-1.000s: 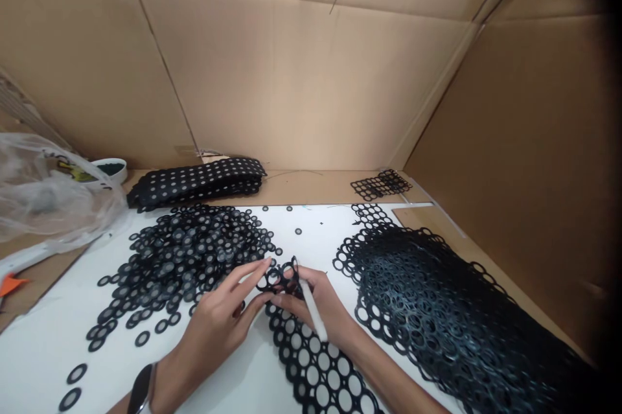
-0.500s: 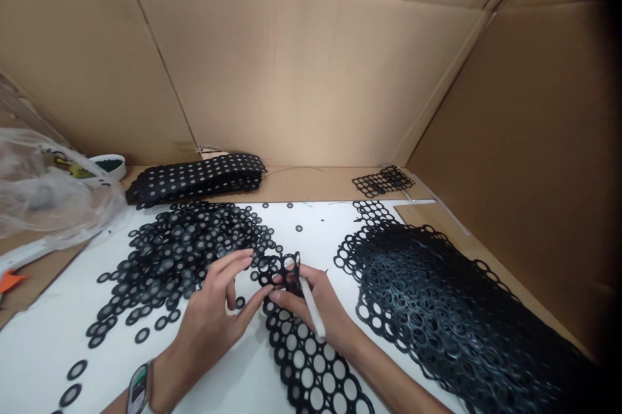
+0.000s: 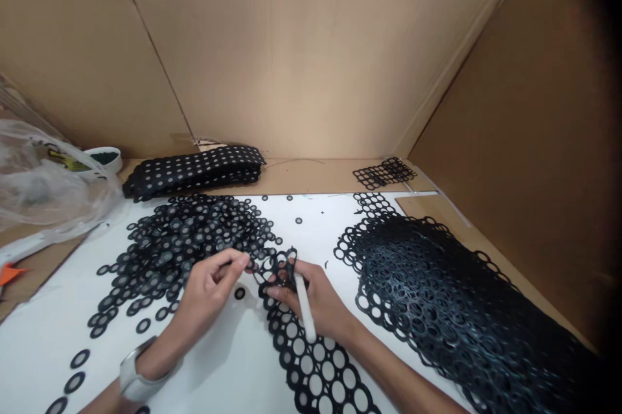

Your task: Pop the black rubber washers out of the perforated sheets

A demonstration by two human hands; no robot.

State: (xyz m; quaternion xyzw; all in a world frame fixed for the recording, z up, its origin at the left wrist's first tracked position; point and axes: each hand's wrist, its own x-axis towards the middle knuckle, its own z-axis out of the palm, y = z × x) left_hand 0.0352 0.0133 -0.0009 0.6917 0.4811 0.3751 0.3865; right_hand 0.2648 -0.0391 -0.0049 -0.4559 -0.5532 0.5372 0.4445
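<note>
At lower centre, left hand (image 3: 207, 291) and right hand (image 3: 315, 294) clamp a perforated black strip (image 3: 321, 377), seemingly mostly emptied; some edge rings (image 3: 285, 351) appear left.

Head camera (close in) looks forward, down at worktop (image 3: 218, 368).

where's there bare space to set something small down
Bare white surface shows between the left forearm and the punched strip. A smaller patch lies beyond the right hand, between the ring pile and the mesh heap, with loose rings on it. The pile and heap are crowded.
</note>
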